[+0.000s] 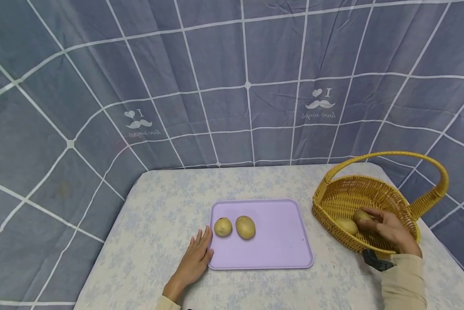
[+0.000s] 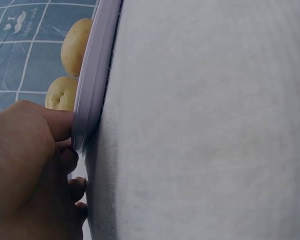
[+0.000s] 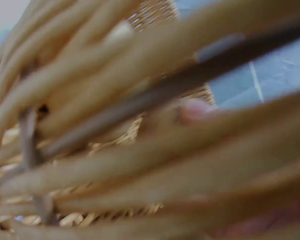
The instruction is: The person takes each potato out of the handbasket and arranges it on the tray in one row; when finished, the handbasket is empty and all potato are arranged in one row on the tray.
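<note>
Inside the yellow wicker basket [image 1: 375, 183], my right hand [image 1: 392, 230] grips a potato [image 1: 359, 215] with fingers and thumb around it. Beside that one lies another potato [image 1: 346, 225]. The basket's weave fills the right wrist view and hides most of the hand there. My left hand [image 1: 193, 260] lies on the tabletop with straight fingers, its thumb side touching the left edge of a lilac tray [image 1: 274, 241]. Two potatoes rest on the tray's left half, a rounder potato [image 1: 222, 227] and a larger oval potato [image 1: 245, 227]. Both also show in the left wrist view.
A pale floral cloth [image 1: 169, 202] covers the table. The basket's tall arched handle [image 1: 390, 153] rises over its opening at the table's right side. Behind and left of the table hangs a blue-grey checked curtain [image 1: 220, 107].
</note>
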A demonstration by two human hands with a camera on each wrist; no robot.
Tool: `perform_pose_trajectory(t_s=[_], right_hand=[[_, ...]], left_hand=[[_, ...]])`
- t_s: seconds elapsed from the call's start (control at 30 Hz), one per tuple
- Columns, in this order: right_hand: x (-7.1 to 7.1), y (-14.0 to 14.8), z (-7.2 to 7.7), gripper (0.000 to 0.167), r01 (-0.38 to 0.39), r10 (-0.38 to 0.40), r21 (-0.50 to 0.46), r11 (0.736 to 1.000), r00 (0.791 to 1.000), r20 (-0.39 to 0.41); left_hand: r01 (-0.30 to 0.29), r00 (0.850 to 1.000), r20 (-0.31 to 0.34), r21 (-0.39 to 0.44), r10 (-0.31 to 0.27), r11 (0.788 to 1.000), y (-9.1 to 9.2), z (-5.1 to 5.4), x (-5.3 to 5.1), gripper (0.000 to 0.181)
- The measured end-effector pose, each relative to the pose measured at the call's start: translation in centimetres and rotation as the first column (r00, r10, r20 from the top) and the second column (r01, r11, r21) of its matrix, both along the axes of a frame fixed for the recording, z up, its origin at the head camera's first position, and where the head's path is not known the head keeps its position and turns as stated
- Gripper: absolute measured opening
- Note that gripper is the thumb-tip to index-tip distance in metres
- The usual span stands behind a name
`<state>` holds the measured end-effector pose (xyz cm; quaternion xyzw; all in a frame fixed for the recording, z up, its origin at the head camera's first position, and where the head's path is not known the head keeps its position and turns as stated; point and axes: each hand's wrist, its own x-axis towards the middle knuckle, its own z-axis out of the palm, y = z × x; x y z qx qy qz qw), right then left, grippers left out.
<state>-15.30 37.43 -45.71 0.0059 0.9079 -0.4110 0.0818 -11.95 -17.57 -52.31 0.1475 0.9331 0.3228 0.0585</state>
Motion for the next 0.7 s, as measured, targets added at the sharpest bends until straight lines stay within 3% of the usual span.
perform_pose_trajectory(t_s=[0.13, 0.37, 0.53, 0.7], right_hand=[[0.7, -0.4, 1.3, 0.065, 0.057, -0.063, -0.062, 0.996, 0.994, -0.089], [1.7, -2.8, 6.1, 0.056, 0.058, -0.119, -0.238, 0.969, 0.961, -0.248], [1.8, -6.7, 8.1, 0.053, -0.076, -0.077, -0.394, 0.916, 0.931, -0.357], [0.5, -11.5, 7.5, 0.051, -0.218, 0.052, -0.403, 0.889, 0.922, -0.384]], left_hand=[[0.003, 1.0, 0.007, -0.001, -0.003, 1.0, 0.0, 0.0, 0.0, 0.055], [0.001, 1.0, -0.025, 0.008, 0.0, 1.0, 0.0, 0.0, -0.1, 0.055], [0.009, 1.0, -0.026, 0.011, -0.009, 1.0, 0.0, 0.0, 0.1, 0.055], [0.01, 1.0, -0.017, 0.014, -0.01, 1.0, 0.0, 0.1, 0.1, 0.055]])
